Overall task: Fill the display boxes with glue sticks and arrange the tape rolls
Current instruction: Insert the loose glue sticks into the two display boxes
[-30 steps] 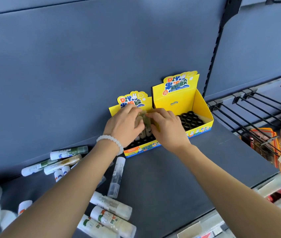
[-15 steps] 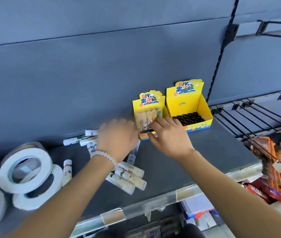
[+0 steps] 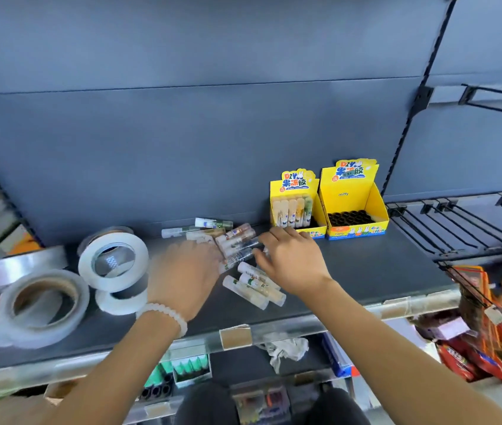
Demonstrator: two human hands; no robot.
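Observation:
Two yellow display boxes stand at the back of the shelf. The left box (image 3: 293, 191) holds several upright glue sticks. The right box (image 3: 353, 199) shows only empty black holes. Loose glue sticks (image 3: 252, 283) lie in a pile on the shelf left of the boxes. My left hand (image 3: 182, 277), blurred, reaches over the pile with its fingers stretched onto the sticks. My right hand (image 3: 291, 262) is at the pile's right side, fingers curled on the end of a clear glue stick (image 3: 243, 250). White tape rolls (image 3: 113, 259) lean and lie at the left.
A bigger tape roll (image 3: 44, 305) lies near the shelf's front edge (image 3: 234, 337) at the left. Wire hooks (image 3: 458, 228) with hanging packets (image 3: 476, 305) are to the right. Lower shelves with more stock sit below.
Both hands have left the left display box and moved down-left to the loose glue sticks. The view pulled back, bringing the tape rolls into sight.

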